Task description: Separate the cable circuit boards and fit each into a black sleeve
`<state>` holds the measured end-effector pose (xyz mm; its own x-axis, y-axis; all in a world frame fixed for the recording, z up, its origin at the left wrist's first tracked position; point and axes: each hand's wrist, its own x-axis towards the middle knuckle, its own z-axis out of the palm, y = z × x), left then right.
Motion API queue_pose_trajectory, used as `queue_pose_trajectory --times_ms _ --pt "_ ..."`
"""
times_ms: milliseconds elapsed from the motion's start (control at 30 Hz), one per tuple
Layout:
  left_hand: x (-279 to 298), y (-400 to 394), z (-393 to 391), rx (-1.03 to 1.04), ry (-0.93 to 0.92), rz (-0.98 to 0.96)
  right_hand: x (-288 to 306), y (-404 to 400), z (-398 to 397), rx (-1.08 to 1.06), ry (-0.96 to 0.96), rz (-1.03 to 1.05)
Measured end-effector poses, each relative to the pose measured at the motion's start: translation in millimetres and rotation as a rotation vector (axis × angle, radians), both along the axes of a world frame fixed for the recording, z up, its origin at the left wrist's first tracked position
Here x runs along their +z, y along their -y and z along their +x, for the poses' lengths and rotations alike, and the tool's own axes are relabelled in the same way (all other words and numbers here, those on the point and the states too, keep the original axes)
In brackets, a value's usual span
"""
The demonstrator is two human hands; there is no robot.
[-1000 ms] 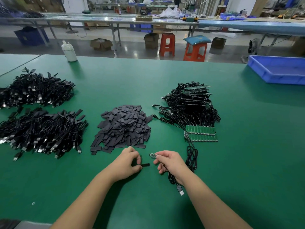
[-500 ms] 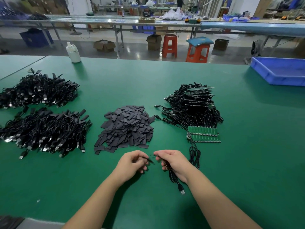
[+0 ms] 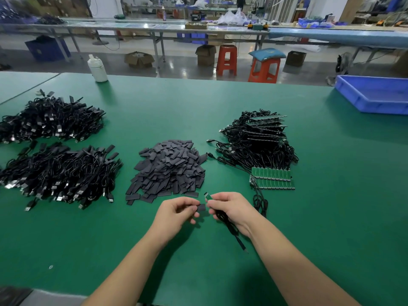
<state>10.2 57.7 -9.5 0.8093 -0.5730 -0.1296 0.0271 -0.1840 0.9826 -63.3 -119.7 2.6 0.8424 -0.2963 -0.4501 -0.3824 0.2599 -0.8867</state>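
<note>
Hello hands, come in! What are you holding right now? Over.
Left hand pinches black sleeve. Right hand grips green circuit board, cable trailing. Board not yet in sleeve. Nothing between them.

One view only: your head cam, wide-angle, pitched forward and down over the green table [image 3: 220, 102]. Your left hand [image 3: 174, 214] and right hand [image 3: 231, 208] sit close, low centre. Far edge shows workshop benches [image 3: 154, 27]; detail back there is soft, probably lens distortion. No second view, so no overlap.
</note>
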Motion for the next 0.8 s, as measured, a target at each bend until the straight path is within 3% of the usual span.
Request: queue_pose_trajectory --times_ms 167,333,400,633,800 --pt "5.3 3.7 -7.2 -0.029 0.078 0.049 7.1 -6.8 -2.4 0.019 0.015 -0.073" --pt "7.0 2.3 -11.1 -0.045 0.543 0.259 9.3 -9.0 -5.4 0.004 0.038 -0.100" --pt "9.0 2.2 -11.9 -0.058 0.633 0.259 8.9 -10.1 -6.5 0.013 0.052 -0.094" --pt "15.8 -6.2 -2.7 0.054 0.463 0.149 14.7 -4.2 -10.7 0.110 0.084 -0.176" --pt "20.5 -11.8 0.9 0.041 0.459 0.109 23.0 -0.3 -13.4 0.182 0.074 -0.260"
